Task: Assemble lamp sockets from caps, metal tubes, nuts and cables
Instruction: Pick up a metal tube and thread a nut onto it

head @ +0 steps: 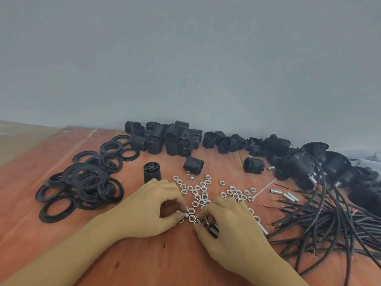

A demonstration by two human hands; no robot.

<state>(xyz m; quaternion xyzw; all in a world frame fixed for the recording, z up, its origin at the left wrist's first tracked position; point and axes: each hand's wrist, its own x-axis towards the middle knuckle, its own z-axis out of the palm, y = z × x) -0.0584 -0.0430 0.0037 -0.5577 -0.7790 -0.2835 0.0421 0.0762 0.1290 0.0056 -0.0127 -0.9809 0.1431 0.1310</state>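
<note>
The left hand's (152, 209) fingers are curled, and thumb and fingertips pinch a short metal tube (183, 213) by one end, low over the table. Just beside it, the right hand (231, 223) has its fingers bent inward and grips a small bundle of tubes (213, 230) between thumb and fingers; how many cannot be told. Both hands work at the near edge of a scatter of hex nuts (198, 195), some touching the fingertips.

An upright black socket body (152, 171) stands behind the left hand, and two more lie on their sides further back. A heap of threaded socket bodies (165, 137) sits against the grey wall (185, 58), where the table ends. Black rings (86, 182) are piled to the left, loose tubes (284, 195) lie to the right, and beyond them is a tangle of black cables (329, 219) with bare red-tipped ends. Cabled sockets (299, 162) crowd the far right.

Bare reddish wood (165, 261) lies between the forearms and in the strip between rings and left wrist.
</note>
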